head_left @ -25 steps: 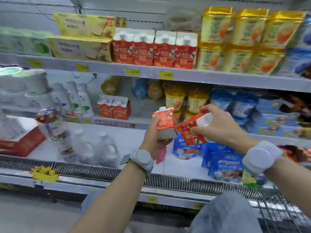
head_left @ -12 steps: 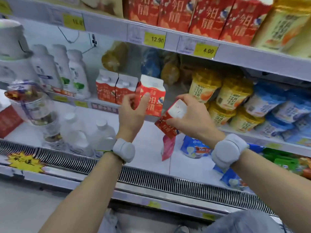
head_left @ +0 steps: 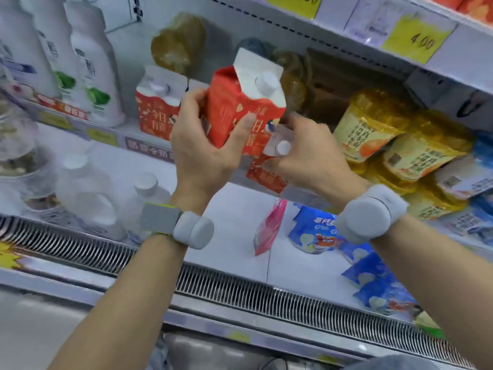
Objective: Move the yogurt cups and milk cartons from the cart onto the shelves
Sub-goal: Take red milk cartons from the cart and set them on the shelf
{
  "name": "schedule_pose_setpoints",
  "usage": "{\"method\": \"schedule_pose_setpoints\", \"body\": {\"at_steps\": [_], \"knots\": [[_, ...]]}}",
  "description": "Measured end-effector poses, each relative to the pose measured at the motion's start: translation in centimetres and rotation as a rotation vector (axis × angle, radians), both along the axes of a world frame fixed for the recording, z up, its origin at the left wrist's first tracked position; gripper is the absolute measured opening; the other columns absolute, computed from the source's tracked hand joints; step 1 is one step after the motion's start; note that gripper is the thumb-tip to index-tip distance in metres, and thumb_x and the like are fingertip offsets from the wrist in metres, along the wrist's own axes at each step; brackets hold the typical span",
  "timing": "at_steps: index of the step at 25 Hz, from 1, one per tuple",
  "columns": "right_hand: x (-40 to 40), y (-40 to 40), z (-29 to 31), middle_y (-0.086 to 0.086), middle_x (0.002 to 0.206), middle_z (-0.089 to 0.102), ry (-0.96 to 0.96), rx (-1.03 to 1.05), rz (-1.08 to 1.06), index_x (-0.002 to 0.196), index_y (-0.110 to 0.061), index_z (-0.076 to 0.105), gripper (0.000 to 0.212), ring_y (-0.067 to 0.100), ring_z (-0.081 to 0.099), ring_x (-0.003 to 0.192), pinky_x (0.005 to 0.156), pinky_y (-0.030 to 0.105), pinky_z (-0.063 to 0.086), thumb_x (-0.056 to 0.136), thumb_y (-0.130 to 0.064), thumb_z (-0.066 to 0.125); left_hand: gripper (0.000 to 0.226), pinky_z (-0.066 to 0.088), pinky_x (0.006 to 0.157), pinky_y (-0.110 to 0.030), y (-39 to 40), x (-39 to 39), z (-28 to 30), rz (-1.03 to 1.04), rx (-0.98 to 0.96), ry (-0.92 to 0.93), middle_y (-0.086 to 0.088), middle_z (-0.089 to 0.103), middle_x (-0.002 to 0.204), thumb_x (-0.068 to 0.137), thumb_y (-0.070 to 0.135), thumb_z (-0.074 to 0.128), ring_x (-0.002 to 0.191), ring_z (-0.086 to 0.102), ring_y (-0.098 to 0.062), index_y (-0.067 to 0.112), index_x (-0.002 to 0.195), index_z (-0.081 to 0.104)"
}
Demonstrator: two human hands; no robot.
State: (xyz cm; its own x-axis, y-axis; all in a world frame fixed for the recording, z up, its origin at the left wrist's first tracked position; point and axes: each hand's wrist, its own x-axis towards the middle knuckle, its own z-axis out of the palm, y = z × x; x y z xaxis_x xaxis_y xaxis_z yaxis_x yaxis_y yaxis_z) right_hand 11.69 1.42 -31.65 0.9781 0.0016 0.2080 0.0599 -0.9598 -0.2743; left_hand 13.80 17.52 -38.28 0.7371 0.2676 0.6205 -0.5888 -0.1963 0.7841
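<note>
Yellow price tag (head_left: 418,40) on the shelf edge, above and right of the right hand (head_left: 306,158): "4.00". Other print illegible.

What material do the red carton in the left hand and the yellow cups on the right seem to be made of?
The red carton looks like coated paperboard with a slight sheen: it has sharp folded creases, a gabled white top and a white screw cap, probably plastic. The yellow cups seem to be plastic tubs under a glossy, crinkled wrap, foil or film; the wrinkled highlights suggest this, but the tubs themselves are hidden.
</note>
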Motion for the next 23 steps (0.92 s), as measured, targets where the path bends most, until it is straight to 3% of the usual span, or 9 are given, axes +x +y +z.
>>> {"method": "schedule_pose_setpoints", "body": {"at_steps": [5,12,17,23], "knots": [[2.4,0.4,-0.4,-0.001,0.12,0.068,0.072,0.108,0.014,0.132,-0.025,0.055,0.068,0.019,0.066,0.105,0.085,0.04,0.06,0.071,-0.035,0.084,0.063,0.053,0.083,-0.024,1.2,1.1,0.4,-0.036,-0.15,-0.07,-0.001,0.063,0.11,0.092,0.053,0.065,0.099,0.065,-0.01,0.0,0.123,0.052],[5.1,1.3,-1.4,0.0,0.122,0.065,0.1,0.149,0.034,0.128,-0.029,0.052,0.055,0.021,0.065,0.108,0.089,0.044,0.058,0.081,-0.038,0.08,0.043,0.052,0.083,-0.028,2.9,1.4,0.2,0.052,-0.388,-0.031,-0.007,0.062,0.106,0.096,0.038,0.062,0.095,0.064,-0.012,0.004,0.119,0.049],[5.9,1.6,-1.4,-0.003,0.116,0.064,0.115,0.11,0.103,0.123,-0.032,0.054,0.046,0.016,0.064,0.101,0.088,0.041,0.058,0.085,-0.05,0.072,0.041,0.053,0.082,-0.027,4.4,1.8,0.0,0.036,-0.39,0.018,-0.011,0.063,0.109,0.097,0.037,0.059,0.096,0.065,-0.013,0.004,0.119,0.049],[6.0,2.9,-0.5,-0.004,0.115,0.065,0.144,0.131,0.171,0.121,-0.031,0.054,0.045,0.015,0.064,0.099,0.086,0.039,0.058,0.083,-0.041,0.076,0.039,0.054,0.08,-0.024,4.2,1.8,0.3,0.012,-0.428,0.044,-0.004,0.066,0.107,0.096,0.039,0.059,0.094,0.068,-0.007,0.008,0.119,0.05]]}}
